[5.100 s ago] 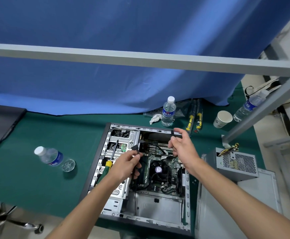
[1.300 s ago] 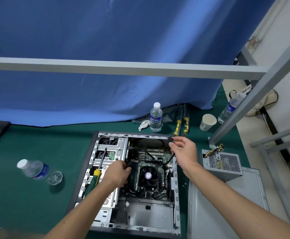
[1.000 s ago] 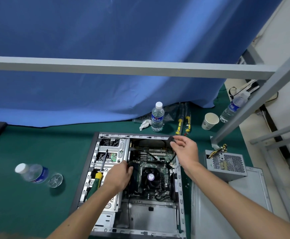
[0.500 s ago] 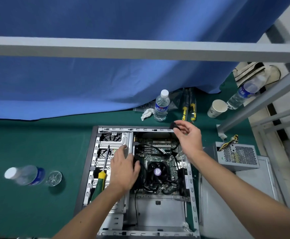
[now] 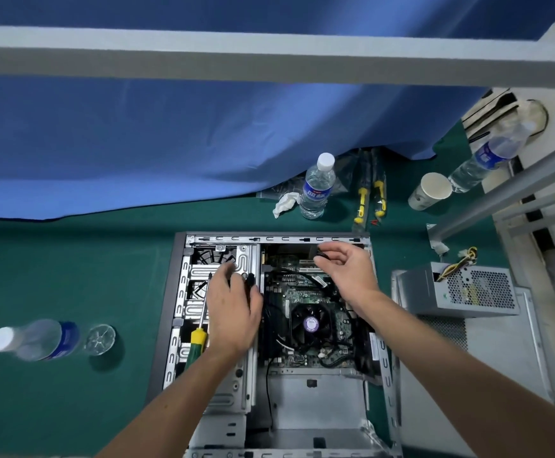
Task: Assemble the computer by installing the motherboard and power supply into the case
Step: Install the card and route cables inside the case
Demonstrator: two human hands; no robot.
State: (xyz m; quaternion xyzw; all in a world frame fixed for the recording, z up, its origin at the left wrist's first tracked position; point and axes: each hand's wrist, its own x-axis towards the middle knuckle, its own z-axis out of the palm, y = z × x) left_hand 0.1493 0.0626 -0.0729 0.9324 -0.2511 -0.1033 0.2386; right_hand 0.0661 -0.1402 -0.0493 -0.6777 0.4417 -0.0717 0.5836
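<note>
Motherboard sits already inside the open case, which lies flat on the green table, and its black fan is near the middle of the board. Power supply stands outside the case, just to the right of it, on a grey side panel, with yellow and black wires coming from its far top.

Left hand is over the metal drive cage on the left side of the case. Its fingers point far and are a little blurred, and a small black connector shows at the fingertips; I cannot tell if the hand really holds it. Right hand is over the far right part of the case, and its finger and thumb pinch a black cable.

One screwdriver with a yellow and green handle lies on the drive cage, beside the left wrist. On the left of the table a water bottle lies on its side. At the far edge, in front of the blue curtain, another bottle stands, with a paper cup to its right.
</note>
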